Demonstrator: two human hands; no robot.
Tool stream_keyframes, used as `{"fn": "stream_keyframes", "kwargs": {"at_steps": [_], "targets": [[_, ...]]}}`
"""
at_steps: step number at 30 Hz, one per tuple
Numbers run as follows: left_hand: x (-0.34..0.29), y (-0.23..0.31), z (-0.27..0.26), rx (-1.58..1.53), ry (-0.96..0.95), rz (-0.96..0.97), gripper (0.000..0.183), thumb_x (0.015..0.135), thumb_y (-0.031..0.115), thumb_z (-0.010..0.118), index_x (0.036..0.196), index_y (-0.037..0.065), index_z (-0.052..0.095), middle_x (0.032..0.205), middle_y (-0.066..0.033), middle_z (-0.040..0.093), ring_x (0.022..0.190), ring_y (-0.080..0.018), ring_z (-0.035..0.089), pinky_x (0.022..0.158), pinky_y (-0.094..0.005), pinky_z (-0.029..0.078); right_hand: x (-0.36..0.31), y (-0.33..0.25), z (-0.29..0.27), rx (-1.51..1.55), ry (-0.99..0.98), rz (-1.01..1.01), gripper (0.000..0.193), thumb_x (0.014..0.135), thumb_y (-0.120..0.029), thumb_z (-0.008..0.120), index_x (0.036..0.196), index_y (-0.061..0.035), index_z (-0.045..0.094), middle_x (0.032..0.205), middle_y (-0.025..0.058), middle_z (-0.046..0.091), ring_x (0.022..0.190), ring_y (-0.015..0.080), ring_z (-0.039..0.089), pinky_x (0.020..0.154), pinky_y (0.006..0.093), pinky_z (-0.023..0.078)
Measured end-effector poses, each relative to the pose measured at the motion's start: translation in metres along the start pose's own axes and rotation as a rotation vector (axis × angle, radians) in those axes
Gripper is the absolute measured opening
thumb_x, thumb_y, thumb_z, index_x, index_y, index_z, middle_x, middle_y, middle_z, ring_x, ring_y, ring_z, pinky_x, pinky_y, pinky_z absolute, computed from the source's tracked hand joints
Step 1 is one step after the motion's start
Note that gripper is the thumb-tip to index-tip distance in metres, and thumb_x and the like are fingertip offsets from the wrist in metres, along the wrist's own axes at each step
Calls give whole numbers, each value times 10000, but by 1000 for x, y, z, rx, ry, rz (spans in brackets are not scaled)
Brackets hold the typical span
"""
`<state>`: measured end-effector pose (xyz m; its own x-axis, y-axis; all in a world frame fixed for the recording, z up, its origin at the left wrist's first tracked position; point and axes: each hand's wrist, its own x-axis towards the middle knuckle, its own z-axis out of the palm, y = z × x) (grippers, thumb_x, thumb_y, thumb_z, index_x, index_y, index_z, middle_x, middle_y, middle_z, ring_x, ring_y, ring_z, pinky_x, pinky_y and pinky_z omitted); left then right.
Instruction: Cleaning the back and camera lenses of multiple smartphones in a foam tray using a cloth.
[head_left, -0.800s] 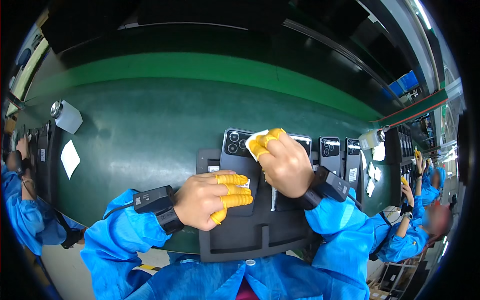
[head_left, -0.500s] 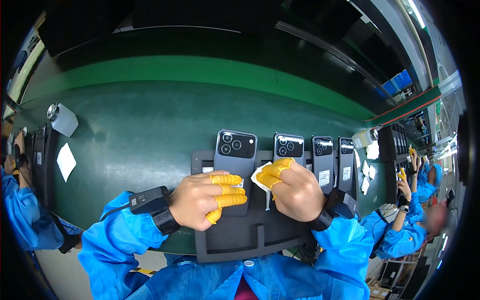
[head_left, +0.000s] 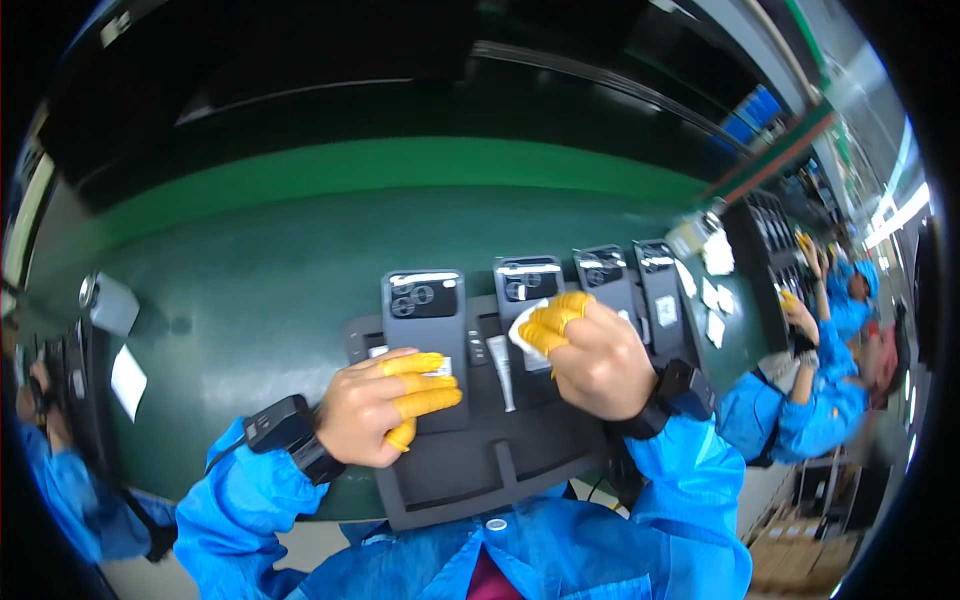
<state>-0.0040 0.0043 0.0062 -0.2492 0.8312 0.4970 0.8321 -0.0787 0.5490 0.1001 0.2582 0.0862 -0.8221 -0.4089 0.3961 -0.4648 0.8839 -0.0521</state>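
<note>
Several grey phones lie back side up with their camera blocks at the far end. Across the lower part of the leftmost phone [head_left: 424, 335] my left hand [head_left: 375, 405] lies with fingers stretched out, yellow covers on them. My right hand [head_left: 597, 358], its fingers also in yellow covers, pinches a folded white wipe [head_left: 525, 322] over the second phone [head_left: 530, 275], partly hiding it. Right of these are a third phone [head_left: 600, 268] and a fourth phone [head_left: 660, 290]. Beneath is a black tray [head_left: 450, 485], with a narrow whitish strip [head_left: 501, 370] between the first two phones.
A white bottle [head_left: 112, 304] and a white sheet [head_left: 127, 382] are at the left of the green table [head_left: 260, 270]. Another bottle [head_left: 692, 235] and several white pieces [head_left: 718, 255] lie at the right. Co-workers in blue work on both sides, near black trays [head_left: 762, 225].
The whole view has turned and shifted. My right hand with the wipe has moved from the gap beside the leftmost phone to over the second phone. My left hand stays on the leftmost phone.
</note>
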Motion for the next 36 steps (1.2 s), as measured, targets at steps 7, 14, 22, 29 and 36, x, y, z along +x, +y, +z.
{"fn": "stream_keyframes", "kwargs": {"at_steps": [7, 14, 22, 29, 36], "targets": [[-1, 16, -5, 115, 81, 103, 402, 637, -40, 570, 996, 51, 728, 984, -101, 708, 999, -322, 663, 881, -444, 528, -56, 14, -33, -196, 126, 276, 139, 603, 34, 631, 732, -14, 645, 774, 116, 579, 781, 302, 585, 685, 370, 508], [-30, 56, 4, -99, -129, 104, 396, 670, 73, 677, 1062, 78, 728, 759, -48, 629, 692, -215, 596, 629, -322, 498, -80, 40, -93, -348, 301, 391, 278, 601, 67, 619, 855, -4, 710, 807, 139, 631, 773, 334, 617, 696, 400, 529], [-37, 64, 6, 82, -8, -96, 399, 712, 129, 718, 1104, 58, 708, 748, -66, 582, 676, -225, 554, 604, -316, 480, 30, 145, -192, -380, 559, 225, 264, 688, 47, 609, 915, -14, 730, 871, 192, 690, 780, 308, 680, 717, 352, 541], [-42, 82, -1, 118, 44, -214, 367, 713, 124, 721, 1073, 49, 719, 736, -69, 582, 682, -226, 572, 623, -310, 502, 153, 218, -255, -629, 590, 311, 224, 829, -145, 659, 1034, -92, 732, 899, 156, 717, 795, 254, 699, 747, 312, 541], [-30, 108, -4, 42, 218, -185, 281, 755, 44, 670, 1028, -13, 699, 727, -137, 593, 623, -293, 556, 565, -370, 456, 215, 284, -265, -732, 354, 310, 208, 825, -121, 664, 1018, -90, 734, 901, 167, 715, 815, 310, 692, 780, 345, 543]]}}
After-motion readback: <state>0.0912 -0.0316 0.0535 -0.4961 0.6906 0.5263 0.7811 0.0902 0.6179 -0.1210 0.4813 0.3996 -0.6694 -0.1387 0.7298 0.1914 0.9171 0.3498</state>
